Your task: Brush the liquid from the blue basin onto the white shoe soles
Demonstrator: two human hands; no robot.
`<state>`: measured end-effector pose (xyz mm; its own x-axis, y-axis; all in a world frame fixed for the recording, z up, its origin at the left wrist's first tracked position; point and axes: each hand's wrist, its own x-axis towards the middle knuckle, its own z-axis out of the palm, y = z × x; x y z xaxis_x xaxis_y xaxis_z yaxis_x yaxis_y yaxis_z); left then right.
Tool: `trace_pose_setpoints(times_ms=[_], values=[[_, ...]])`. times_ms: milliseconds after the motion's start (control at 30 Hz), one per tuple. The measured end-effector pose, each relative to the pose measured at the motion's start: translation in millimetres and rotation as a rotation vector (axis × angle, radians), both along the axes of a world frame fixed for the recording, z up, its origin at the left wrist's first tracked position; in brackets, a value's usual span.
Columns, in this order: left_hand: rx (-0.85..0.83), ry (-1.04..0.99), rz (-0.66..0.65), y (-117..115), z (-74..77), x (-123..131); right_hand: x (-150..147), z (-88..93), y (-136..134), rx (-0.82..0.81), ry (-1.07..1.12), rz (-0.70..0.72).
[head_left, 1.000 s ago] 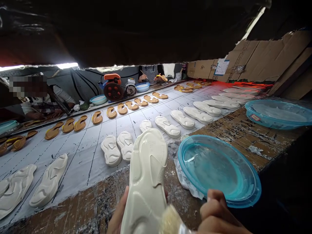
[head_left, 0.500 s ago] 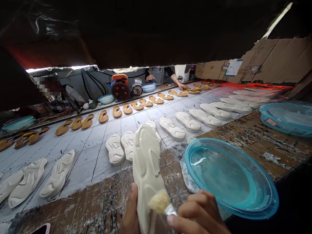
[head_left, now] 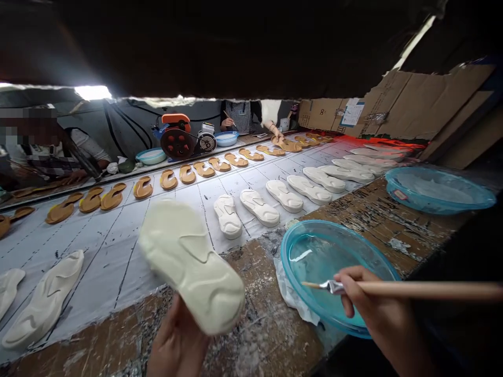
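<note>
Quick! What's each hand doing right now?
Left hand: closed, holding a shoe sole.
Right hand: closed, holding a brush.

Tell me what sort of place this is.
Probably a shoe-sole workshop on a production line: rows of white foam soles and tan sole pieces lie along a long cloth-covered bench, the left hand holds a sole, and the right hand holds a brush over a blue plastic basin.

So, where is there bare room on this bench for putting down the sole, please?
The stained wooden ledge is bare between your left hand and the near blue basin, and again between it and the far basin. The white sheet is crowded with rows of soles.
</note>
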<state>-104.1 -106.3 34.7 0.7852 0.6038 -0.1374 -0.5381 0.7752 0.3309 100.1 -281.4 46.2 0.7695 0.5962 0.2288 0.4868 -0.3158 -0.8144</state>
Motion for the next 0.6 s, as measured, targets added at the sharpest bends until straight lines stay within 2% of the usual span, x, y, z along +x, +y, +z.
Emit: trace_pose_setpoints(times_ms=[67, 200, 300, 367, 467, 533, 600], values=[[0.001, -0.026, -0.046, -2, -18.9, -1, 14, -7.7, 6, -0.113, 0.011, -0.053], [-0.039, 0.097, -0.270, -8, -62.8, 5, 26, -28.5, 18, -0.255, -0.005, -0.023], [-0.206, 0.135, -0.339, -9, -76.7, 12, 28, -31.5, 15, -0.260, 0.034, 0.006], [-0.242, 0.154, -0.355, -7, -71.8, 16, 27, -25.7, 9, -0.218, 0.084, 0.011], [-0.184, 0.191, -0.388, -4, -49.6, 22, 12, -14.1, 5, -0.129, 0.178, 0.010], [-0.171, 0.208, -0.414, -5, -30.6, 27, -7, -9.1, 8, 0.044, 0.259, 0.026], [-0.163, 0.224, -0.415, -10, -12.1, 32, -30, -6.9, 15, 0.273, 0.264, 0.124]])
